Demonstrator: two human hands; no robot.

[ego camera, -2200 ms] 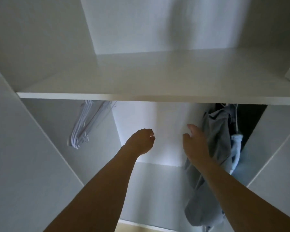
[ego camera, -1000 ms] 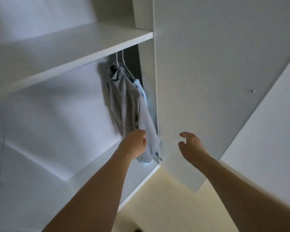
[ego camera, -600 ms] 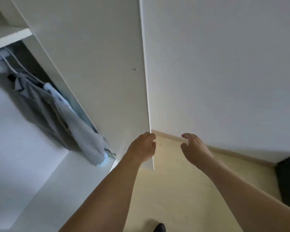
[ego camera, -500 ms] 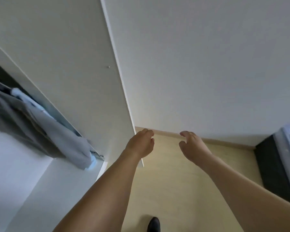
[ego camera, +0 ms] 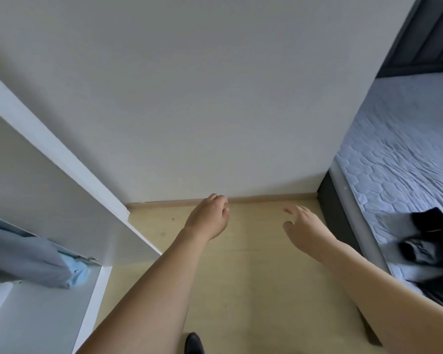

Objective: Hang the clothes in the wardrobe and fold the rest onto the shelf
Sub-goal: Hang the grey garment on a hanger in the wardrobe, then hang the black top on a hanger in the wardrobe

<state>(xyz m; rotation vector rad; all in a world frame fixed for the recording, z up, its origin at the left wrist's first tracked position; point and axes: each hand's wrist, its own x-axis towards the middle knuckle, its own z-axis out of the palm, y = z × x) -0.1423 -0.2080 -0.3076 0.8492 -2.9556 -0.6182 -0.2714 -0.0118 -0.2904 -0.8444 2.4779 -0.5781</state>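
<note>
My left hand (ego camera: 210, 217) hovers over the floor with its fingers loosely curled and nothing in it. Beside it my right hand (ego camera: 303, 227) is spread open and empty, reaching toward the bed. A pile of black and white clothes (ego camera: 425, 247) lies on the quilted mattress (ego camera: 404, 149) at the right. At the left edge, grey and light-blue garments (ego camera: 28, 261) hang inside the white wardrobe (ego camera: 51, 312), whose open door (ego camera: 62, 159) juts toward the middle.
A plain white wall (ego camera: 215, 98) fills the top of the view, with a wooden skirting along its base. Pale yellow floor (ego camera: 253, 290) runs between wardrobe and bed. The dark bed frame (ego camera: 343, 218) borders the floor on the right. A dark shoe tip (ego camera: 193, 343) shows at the bottom.
The view has swung right, from the wardrobe interior past its door to the wall and the bed. Both hands let go of the hung clothes and stay empty.
</note>
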